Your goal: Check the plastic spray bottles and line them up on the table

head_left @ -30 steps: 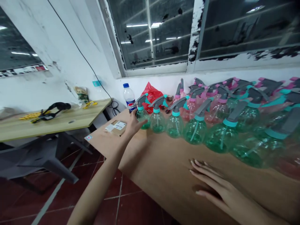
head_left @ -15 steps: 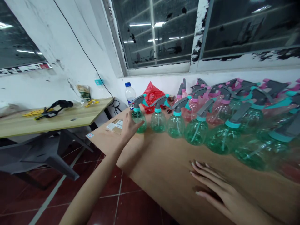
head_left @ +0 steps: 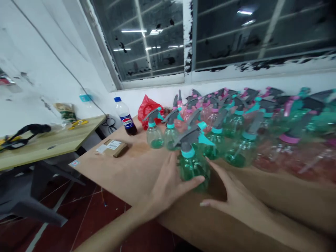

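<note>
A green spray bottle (head_left: pixel 193 164) with a grey trigger and teal collar stands on the brown table (head_left: pixel 136 168) close to me. My left hand (head_left: pixel 168 185) wraps its left side, thumb across the front. My right hand (head_left: pixel 231 196) cups its right side, fingers curled against it. Behind it stand rows of several green spray bottles (head_left: pixel 154 133) and pink spray bottles (head_left: pixel 210 112) along the wall under the window.
A cola bottle (head_left: pixel 126 117), a red plastic bag (head_left: pixel 148 106) and a small cardboard box (head_left: pixel 114 147) lie at the table's far left. A lighter wooden table (head_left: pixel 47 143) with black headphones (head_left: pixel 23 131) stands to the left over red floor tiles.
My left hand left the end bottle of the row and came back near me. My right hand lifted off the table. Both now hold one green bottle; the view swung right.
</note>
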